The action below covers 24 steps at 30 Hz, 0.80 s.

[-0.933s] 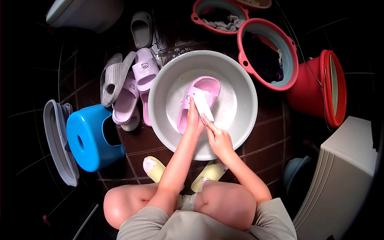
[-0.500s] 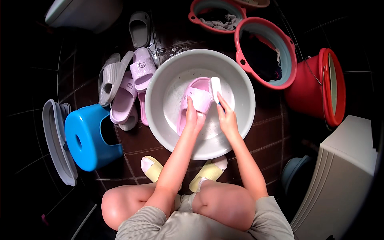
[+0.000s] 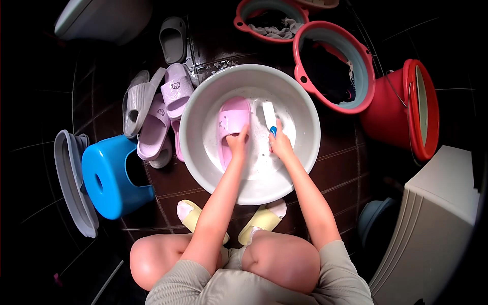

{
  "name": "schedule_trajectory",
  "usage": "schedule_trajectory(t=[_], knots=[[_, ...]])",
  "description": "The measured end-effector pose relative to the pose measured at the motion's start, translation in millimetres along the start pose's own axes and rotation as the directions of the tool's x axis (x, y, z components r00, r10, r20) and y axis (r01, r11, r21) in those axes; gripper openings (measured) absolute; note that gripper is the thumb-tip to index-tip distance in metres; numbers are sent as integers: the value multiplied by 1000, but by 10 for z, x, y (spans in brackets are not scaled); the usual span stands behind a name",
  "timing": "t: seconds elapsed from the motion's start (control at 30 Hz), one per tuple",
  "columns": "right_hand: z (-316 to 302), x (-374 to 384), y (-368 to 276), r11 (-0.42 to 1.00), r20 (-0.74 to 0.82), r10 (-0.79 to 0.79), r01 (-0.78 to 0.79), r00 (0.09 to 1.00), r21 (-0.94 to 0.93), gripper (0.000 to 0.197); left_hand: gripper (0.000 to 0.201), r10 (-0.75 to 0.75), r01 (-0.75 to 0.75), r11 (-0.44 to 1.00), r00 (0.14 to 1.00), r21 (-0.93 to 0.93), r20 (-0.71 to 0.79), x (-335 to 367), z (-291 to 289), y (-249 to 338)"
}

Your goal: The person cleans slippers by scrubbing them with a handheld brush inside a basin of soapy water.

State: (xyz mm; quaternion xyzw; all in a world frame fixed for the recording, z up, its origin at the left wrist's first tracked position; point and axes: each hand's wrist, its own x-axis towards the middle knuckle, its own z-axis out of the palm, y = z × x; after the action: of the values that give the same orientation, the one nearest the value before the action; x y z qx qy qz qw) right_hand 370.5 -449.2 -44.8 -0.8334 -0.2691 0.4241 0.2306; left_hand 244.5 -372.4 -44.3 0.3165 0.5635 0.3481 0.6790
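A pink slipper (image 3: pixel 234 121) sits sole down inside a large pale grey basin (image 3: pixel 307 138), its toe pointing away from me. My left hand (image 3: pixel 237 144) grips it at the right side of the strap, with some fingers hidden in the foot opening. To the right, my right hand (image 3: pixel 281 143) is closed around the blue handle of a scrub brush (image 3: pixel 269 116). The brush's white head is up, its bristles hidden, and it is apart from the slipper. Suds and small dark specks lie on the basin's bottom.
Left of the basin are several lilac slippers (image 3: pixel 154 134) and grey slippers (image 3: pixel 174 43), then a blue stool (image 3: pixel 104 175). Red-rimmed tubs (image 3: pixel 300 66) with clothes stand at the far right, beside a red bucket (image 3: pixel 389 107). A beige cabinet (image 3: pixel 432 203) stands near right.
The brush has come off the slipper's right side and turned bristles away from view. The slipper has shifted left and straightened, and my left hand has moved to the strap's right edge.
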Motion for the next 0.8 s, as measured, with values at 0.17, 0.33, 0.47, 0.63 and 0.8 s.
schedule_trajectory(t=[0.17,0.33,0.47,0.63,0.8], knots=[[-7,-24,-176,927,-38,-103,109,994,359,60,46,285,-281,834,956,474,65,234,82,-169],[281,-280,-274,830,-160,-409,440,898,342,50,52,78,-96,928,995,361,63,409,78,-190],[307,-454,-427,835,-140,-450,471,882,286,48,53,-61,59,997,997,39,56,295,51,-143],[95,-458,-798,894,-151,-368,394,917,215,47,52,-132,188,905,977,-383,169,42,102,194],[-21,-794,-847,927,-8,-342,339,940,162,42,51,-215,303,851,946,-429,243,-73,76,404]])
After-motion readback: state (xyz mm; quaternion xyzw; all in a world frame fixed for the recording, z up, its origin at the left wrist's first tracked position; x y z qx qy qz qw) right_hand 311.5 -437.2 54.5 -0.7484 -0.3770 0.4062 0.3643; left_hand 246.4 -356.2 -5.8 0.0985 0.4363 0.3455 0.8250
